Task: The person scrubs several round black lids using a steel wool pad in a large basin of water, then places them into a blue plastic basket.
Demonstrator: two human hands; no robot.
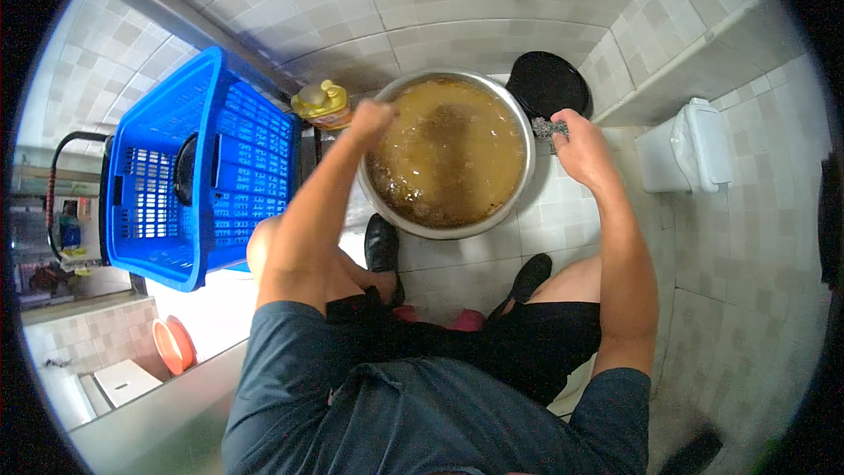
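Standing on the tiled floor [563, 220] at the upper middle of the frame, a wide round metal basin [529, 167] holds cloudy yellow-brown liquid [462, 136], with darker brown bits near its lower left edge. The left hand [373, 120] is over the basin's upper left rim; its grip looks curled, but motion blur hides the fingers, so I cannot tell how far it is closed or whether it has hold of anything. Right of the basin, the right hand [578, 148] has its grip closed around a grey metal scrubber [542, 127], part of which sticks out toward the basin's right rim. Just above that hand sits a round black lid-like disc [547, 81], near the basin. A yellow container [323, 106] is near the basin's upper left side. A large blue basket [208, 123] with slotted walls, its opening facing left, takes up the left of the frame. Toward the right edge there is a white bin [703, 145]; at the lower left, an orange tub [176, 347] and a white stool [127, 381].
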